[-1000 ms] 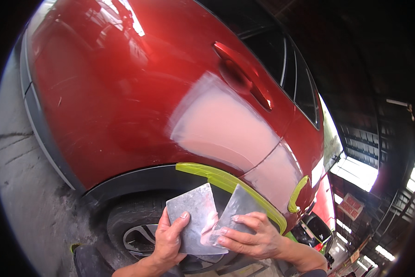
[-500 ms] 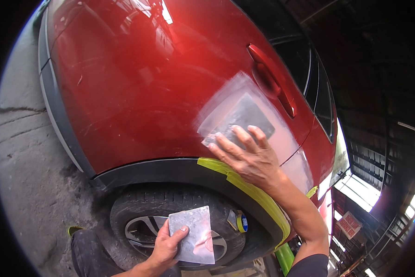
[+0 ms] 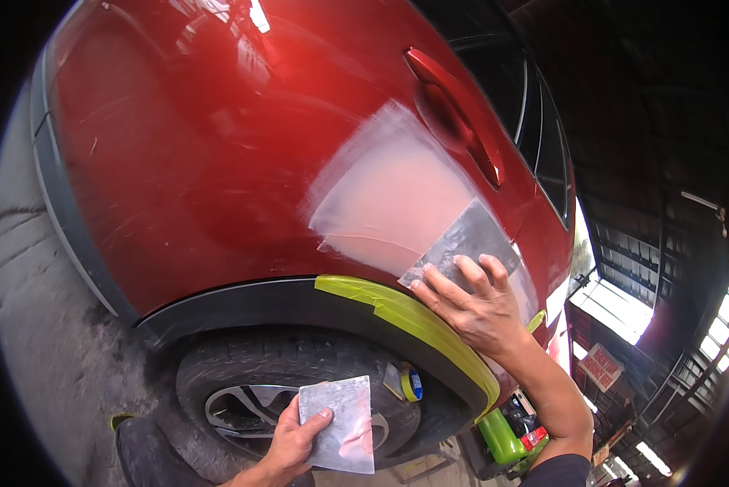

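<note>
My right hand (image 3: 486, 312) holds a flat grey filler spreader (image 3: 470, 239) against the red car's rear side panel (image 3: 210, 178), its fingers bent over the lower edge. The spreader lies over the lower right part of a pale pink filler patch (image 3: 405, 183), which has a whitish sanded border. A thin ridge runs across the patch near its lower edge. Lower down, my left hand (image 3: 290, 442) pinches a grey rectangular plate (image 3: 332, 406) with the thumb on top. A smear of pink filler (image 3: 356, 442) sits at the plate's lower right corner.
Yellow-green masking tape (image 3: 405, 316) covers part of the black wheel-arch trim (image 3: 218, 302). Below it is the tyre (image 3: 243, 357), with a tape roll (image 3: 413, 385) resting on it. A door handle (image 3: 454, 118) juts out above the patch. A bright green object (image 3: 502, 438) stands at lower right.
My right hand has drawn the spreader to the right and down across the patch, uncovering smooth pink filler. My left hand still holds its plate. The whole view has shifted slightly.
</note>
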{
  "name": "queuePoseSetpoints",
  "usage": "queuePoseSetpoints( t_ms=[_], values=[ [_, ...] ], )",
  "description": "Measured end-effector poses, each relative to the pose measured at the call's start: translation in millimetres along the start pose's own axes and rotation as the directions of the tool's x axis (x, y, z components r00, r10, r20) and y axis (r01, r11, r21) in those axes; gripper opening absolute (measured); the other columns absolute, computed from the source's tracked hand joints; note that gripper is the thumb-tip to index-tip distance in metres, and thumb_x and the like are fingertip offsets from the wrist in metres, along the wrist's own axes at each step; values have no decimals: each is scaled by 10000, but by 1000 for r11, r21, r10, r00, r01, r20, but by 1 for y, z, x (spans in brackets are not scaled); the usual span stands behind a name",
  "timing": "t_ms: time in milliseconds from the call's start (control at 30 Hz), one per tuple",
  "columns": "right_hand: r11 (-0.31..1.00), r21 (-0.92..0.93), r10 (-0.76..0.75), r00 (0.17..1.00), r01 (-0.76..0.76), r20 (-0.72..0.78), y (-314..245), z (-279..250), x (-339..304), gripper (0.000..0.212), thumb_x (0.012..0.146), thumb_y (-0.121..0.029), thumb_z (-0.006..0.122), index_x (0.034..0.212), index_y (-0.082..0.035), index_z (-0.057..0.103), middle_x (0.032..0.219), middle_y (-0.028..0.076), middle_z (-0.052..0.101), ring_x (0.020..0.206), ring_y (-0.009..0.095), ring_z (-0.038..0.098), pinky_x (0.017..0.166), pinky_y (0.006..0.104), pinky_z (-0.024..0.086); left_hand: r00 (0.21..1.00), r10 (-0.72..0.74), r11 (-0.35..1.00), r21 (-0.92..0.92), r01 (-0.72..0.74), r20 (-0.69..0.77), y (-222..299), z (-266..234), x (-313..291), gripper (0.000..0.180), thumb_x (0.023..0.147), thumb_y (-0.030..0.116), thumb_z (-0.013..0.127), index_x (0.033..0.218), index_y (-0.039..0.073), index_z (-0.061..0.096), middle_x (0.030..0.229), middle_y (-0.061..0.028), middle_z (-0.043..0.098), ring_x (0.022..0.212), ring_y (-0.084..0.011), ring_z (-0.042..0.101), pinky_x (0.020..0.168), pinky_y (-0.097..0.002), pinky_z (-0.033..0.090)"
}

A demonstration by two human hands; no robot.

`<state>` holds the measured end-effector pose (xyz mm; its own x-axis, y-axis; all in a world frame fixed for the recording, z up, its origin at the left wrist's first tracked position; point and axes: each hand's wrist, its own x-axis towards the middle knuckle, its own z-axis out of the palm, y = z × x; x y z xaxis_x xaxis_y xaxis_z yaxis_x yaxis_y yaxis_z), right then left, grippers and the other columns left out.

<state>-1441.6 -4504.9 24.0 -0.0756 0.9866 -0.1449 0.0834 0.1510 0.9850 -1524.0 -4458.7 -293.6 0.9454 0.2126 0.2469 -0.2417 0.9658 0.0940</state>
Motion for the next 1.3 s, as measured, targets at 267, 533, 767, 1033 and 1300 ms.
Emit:
queuePoseSetpoints(
  t_ms=[267,533,767,1033,1300],
  values=[
    [994,20,107,992,-109,63,-3,1,-51,377,859,-258,572,1225,-248,663,1259,-55,576,1189,206,460,1056,440,281,998,-61,998,29,62,-22,-3,9,-3,468,924,42,608,1352,15,422,1202,-143,613,1073,-229,637,941,-400,537],
    [976,4,215,972,-216,96,-8,-11,-78,326,858,-235,572,1154,-258,707,1203,-60,623,1165,211,483,1046,447,293,999,-27,991,128,32,-41,-18,6,-4,498,916,24,598,1380,21,416,1219,-151,613,1088,-238,634,953,-404,526],
    [867,196,461,887,-458,30,-27,-97,-111,376,786,-197,645,1151,-250,717,1242,-6,607,1163,290,481,993,488,367,994,72,988,146,-60,-84,-11,10,-2,471,906,26,599,1352,45,449,1162,-143,634,1027,-241,656,921,-410,540],
    [613,788,162,985,-60,-52,-127,-89,-97,425,803,-180,651,1222,-255,659,1309,16,546,1131,268,534,927,481,432,995,69,997,-17,-70,-77,-2,61,-5,371,907,45,582,1263,40,480,1093,-144,648,942,-252,674,846,-417,569],
    [946,289,178,980,-145,-90,-68,-55,-98,379,863,-250,613,1238,-285,659,1239,-35,613,1125,236,537,978,440,346,912,400,915,96,-392,-89,42,66,-43,345,905,90,594,1236,49,506,1088,-113,646,952,-219,662,876,-379,547]
  ],
)
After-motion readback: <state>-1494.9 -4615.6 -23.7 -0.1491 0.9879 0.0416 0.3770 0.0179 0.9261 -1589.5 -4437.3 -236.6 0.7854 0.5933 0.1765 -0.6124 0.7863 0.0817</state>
